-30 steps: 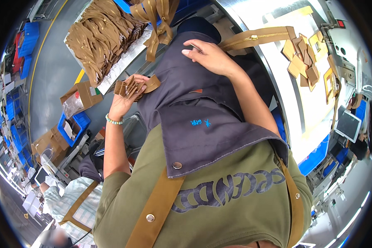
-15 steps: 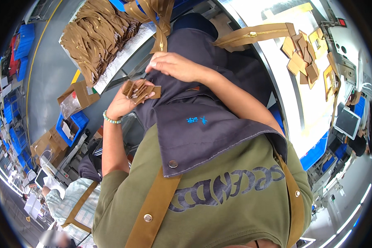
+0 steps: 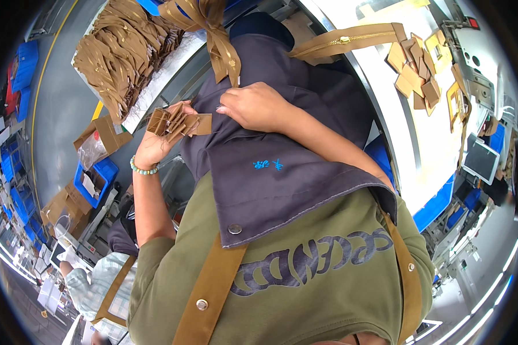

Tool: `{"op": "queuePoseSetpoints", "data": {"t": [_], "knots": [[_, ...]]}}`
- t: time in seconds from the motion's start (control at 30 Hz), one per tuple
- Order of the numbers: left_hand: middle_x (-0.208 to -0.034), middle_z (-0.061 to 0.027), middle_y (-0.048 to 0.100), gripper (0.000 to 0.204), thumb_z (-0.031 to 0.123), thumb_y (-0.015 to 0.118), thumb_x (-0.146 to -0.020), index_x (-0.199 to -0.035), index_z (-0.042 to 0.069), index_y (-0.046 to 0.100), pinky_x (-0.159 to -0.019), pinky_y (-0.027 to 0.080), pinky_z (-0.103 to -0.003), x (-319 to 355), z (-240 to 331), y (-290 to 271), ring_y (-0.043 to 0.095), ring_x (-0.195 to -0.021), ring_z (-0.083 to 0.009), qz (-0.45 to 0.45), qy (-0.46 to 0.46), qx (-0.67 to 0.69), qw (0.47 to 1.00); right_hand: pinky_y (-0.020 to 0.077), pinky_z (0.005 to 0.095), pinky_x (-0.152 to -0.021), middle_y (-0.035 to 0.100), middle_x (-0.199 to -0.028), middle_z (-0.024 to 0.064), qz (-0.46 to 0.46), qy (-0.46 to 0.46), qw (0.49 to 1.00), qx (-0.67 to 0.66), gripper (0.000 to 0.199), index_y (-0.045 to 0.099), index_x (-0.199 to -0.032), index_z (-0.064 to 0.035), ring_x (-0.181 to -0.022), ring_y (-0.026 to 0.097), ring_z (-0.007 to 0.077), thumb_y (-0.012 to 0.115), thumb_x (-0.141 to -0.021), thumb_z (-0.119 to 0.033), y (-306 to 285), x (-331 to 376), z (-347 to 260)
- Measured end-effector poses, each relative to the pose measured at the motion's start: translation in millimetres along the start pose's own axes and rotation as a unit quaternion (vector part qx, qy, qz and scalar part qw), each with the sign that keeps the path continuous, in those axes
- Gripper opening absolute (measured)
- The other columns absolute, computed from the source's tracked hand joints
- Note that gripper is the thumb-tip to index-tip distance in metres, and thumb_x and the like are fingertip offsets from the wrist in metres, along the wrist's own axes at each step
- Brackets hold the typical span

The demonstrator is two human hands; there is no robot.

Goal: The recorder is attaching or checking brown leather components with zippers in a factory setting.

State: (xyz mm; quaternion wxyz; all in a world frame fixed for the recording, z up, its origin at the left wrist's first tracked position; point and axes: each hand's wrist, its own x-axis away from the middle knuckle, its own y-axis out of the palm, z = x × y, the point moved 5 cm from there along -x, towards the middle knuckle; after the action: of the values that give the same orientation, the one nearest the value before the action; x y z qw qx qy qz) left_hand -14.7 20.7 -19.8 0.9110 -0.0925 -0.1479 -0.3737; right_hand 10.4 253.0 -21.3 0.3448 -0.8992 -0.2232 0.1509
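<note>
My left hand (image 3: 150,147) is turned up and closed around a fanned bunch of small brown tabs (image 3: 175,123). One tab (image 3: 202,124) sticks out toward my right hand. Over the dark apron on my lap, my right hand (image 3: 258,107) is curled with thumb and fingertips together; whatever is between them is too small to make out. Just beyond it dangles the end of a brown zipper strip (image 3: 229,62) with gold teeth. Another brown zipper strip (image 3: 345,41) stretches from my lap to the white table at right.
A big pile of brown zipper pieces (image 3: 121,54) lies on a white surface at far left. Loose brown tabs (image 3: 418,72) are heaped on the white table (image 3: 411,167). A cardboard box (image 3: 102,138) and a blue bin (image 3: 105,178) stand at left. Another person (image 3: 106,282) sits at lower left.
My right hand has come nearer my body and its fingers have curled in. My left hand, still holding the tabs, has shifted slightly left. The whole view has shifted a little too.
</note>
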Motion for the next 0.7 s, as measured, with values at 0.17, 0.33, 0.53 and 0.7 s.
{"op": "queuePoseSetpoints", "data": {"t": [0.17, 0.33, 0.53, 0.7], "knots": [[-0.112, -0.0027, 0.06, 0.047, 0.009, 0.086, -0.083, -0.118, 0.005, 0.055, -0.101, 0.049, -0.03, -4, 25, 2, 0.06, -0.119, -0.0152, 0.046, 0.035, 0.044, 0.997, 0.0525, 0.0436, -0.065, 0.064, -0.077, 0.0112, 0.029, 0.005, 0.999, 0.045, 0.028, 0.063, -0.084, -0.006, -0.072, 0.066, 0.0344, 0.059, -0.101, -0.028, -19, 7, 6], [-0.092, -0.0001, 0.052, 0.031, 0.002, 0.081, -0.087, -0.099, 0.007, 0.052, -0.087, 0.052, -0.03, -9, 10, -13, 0.061, -0.098, -0.0116, 0.132, 0.045, 0.047, 0.989, 0.0531, 0.0407, -0.057, 0.062, -0.071, 0.0086, 0.083, -0.078, 0.992, 0.053, 0.028, 0.06, -0.077, -0.0077, -0.065, 0.067, 0.0284, 0.064, -0.097, -0.027, -51, 12, -22], [-0.112, -0.0106, 0.07, 0.029, 0.011, 0.072, -0.089, -0.118, 0.004, 0.072, -0.093, 0.052, -0.038, -64, 125, 26, 0.065, -0.102, -0.0245, 0.153, 0.206, -0.204, 0.945, 0.0524, 0.036, -0.057, 0.058, -0.073, 0.0046, 0.066, -0.174, 0.98, 0.071, 0.025, 0.058, -0.076, -0.009, -0.063, 0.064, 0.0235, 0.073, -0.088, -0.025, -67, 17, -49], [-0.113, -0.0116, 0.07, 0.044, 0.025, 0.069, -0.084, -0.123, 0.005, 0.072, -0.095, 0.048, -0.038, -102, 134, 49, 0.064, -0.102, -0.0295, -0.138, 0.287, -0.189, 0.929, 0.053, 0.0364, -0.057, 0.057, -0.072, 0.0052, 0.077, -0.197, 0.974, 0.08, 0.028, 0.057, -0.075, -0.0086, -0.063, 0.064, 0.0233, 0.074, -0.088, -0.028, -76, 17, -63]]}}
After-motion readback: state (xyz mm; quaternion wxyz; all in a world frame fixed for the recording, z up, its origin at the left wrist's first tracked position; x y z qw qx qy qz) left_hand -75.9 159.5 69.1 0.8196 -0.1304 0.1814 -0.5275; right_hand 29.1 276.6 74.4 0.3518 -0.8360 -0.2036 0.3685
